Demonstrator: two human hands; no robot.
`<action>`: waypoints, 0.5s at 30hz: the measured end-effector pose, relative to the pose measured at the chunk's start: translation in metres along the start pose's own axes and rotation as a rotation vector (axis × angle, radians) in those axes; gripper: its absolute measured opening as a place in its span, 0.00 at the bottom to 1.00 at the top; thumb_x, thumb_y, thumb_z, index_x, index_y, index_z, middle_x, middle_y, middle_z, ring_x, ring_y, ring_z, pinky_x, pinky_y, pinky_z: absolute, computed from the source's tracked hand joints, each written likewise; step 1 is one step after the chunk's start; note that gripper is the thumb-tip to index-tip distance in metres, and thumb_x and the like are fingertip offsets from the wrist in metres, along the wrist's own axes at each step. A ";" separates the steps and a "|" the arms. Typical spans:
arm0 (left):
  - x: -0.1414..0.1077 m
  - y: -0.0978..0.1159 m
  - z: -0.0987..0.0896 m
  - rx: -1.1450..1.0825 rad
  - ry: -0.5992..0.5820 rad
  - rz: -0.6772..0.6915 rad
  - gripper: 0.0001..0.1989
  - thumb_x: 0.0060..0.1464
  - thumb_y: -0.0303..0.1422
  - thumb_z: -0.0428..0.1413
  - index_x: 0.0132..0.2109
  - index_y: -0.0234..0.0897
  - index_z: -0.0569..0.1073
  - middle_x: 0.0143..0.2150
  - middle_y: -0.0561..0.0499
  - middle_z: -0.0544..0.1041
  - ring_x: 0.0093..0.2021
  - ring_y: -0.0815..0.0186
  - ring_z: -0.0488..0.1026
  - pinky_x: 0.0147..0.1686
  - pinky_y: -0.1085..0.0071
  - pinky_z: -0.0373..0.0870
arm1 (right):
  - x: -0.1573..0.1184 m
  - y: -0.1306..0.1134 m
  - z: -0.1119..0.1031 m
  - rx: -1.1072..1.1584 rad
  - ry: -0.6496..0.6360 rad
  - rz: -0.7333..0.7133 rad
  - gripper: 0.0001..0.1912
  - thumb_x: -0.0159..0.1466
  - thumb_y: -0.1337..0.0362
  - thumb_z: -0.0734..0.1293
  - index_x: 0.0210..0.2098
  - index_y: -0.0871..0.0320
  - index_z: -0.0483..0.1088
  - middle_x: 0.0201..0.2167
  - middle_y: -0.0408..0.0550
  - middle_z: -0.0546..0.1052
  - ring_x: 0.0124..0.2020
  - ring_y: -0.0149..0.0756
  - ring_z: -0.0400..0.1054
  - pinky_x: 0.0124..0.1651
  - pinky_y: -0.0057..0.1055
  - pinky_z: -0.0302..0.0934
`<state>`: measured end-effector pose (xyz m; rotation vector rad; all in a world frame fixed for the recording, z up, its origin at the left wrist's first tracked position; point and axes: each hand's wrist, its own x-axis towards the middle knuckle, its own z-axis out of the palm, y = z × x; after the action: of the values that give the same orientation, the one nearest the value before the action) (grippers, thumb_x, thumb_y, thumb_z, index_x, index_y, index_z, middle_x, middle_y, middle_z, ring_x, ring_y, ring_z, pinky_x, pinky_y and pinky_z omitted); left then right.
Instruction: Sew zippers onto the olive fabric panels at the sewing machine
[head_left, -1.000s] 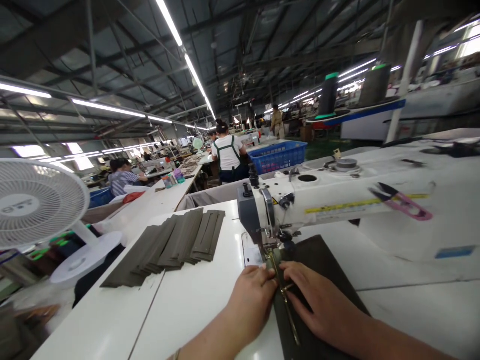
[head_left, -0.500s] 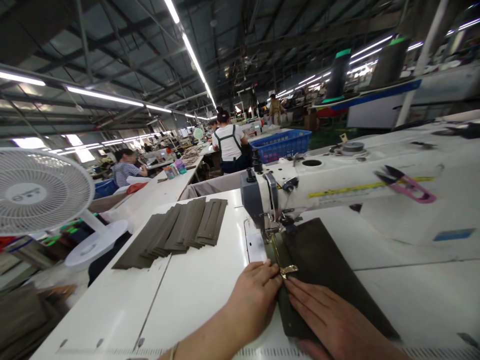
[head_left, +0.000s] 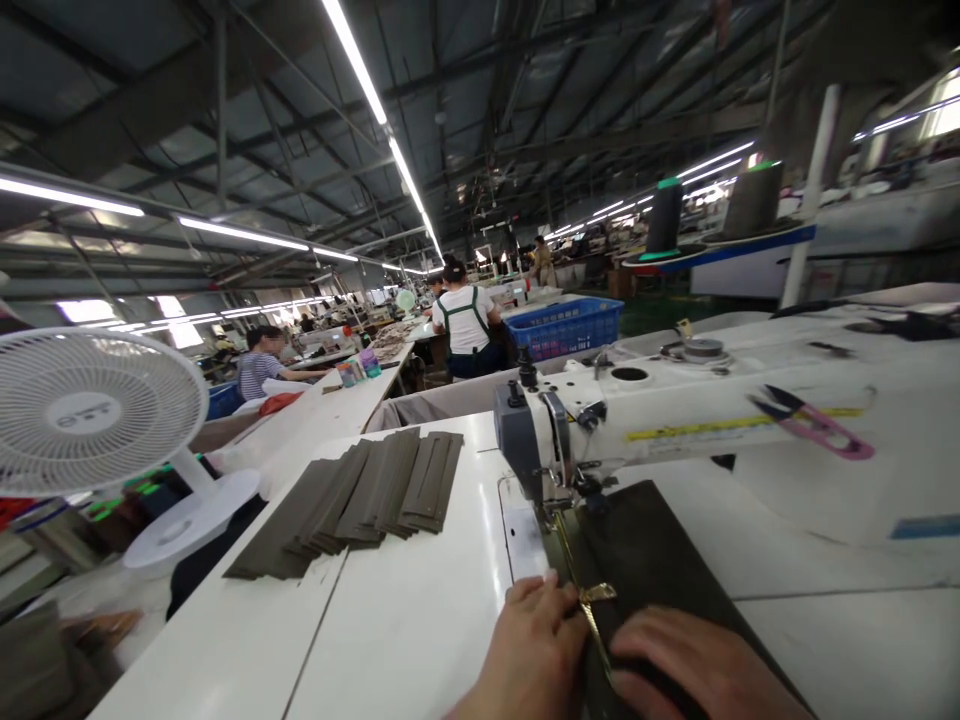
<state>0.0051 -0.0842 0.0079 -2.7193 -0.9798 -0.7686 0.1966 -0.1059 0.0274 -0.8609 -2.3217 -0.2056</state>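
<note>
A dark olive fabric panel (head_left: 667, 560) lies under the presser foot of a white sewing machine (head_left: 555, 470). Along its left side runs a gold-toothed zipper (head_left: 598, 637) with a gold slider and pull tab (head_left: 600, 593). My left hand (head_left: 536, 645) is on the panel's left edge, left of the zipper, its fingers bent and pressed together on the cloth. Right of the zipper, my right hand (head_left: 694, 655) is curled, slightly blurred, with dark fabric between thumb and fingers. Both hands are in front of the needle area.
Overlapping olive fabric pieces (head_left: 360, 490) lie on the white table (head_left: 405, 600) to the left. A white fan (head_left: 82, 410) stands beyond its left edge. Pink-handled thread snips (head_left: 817, 425) rest on the machine arm. Behind are a blue crate (head_left: 562, 325) and seated co-workers (head_left: 465, 320).
My right hand has gone from lying flat on the panel to curled with fabric between thumb and fingers. More zipper shows below the slider. The camera view has tilted up slightly.
</note>
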 end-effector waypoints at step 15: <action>0.014 -0.004 -0.009 -0.135 0.042 -0.007 0.09 0.54 0.25 0.50 0.41 0.32 0.72 0.43 0.43 0.76 0.45 0.59 0.73 0.50 0.62 0.69 | 0.009 0.026 0.041 -0.194 -0.001 0.044 0.20 0.62 0.69 0.55 0.48 0.71 0.69 0.51 0.62 0.69 0.52 0.46 0.65 0.50 0.42 0.65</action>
<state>0.0075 -0.0764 0.0227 -2.8013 -0.9629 -0.9205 0.1865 -0.0671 -0.0008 -1.0057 -2.3078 -0.4164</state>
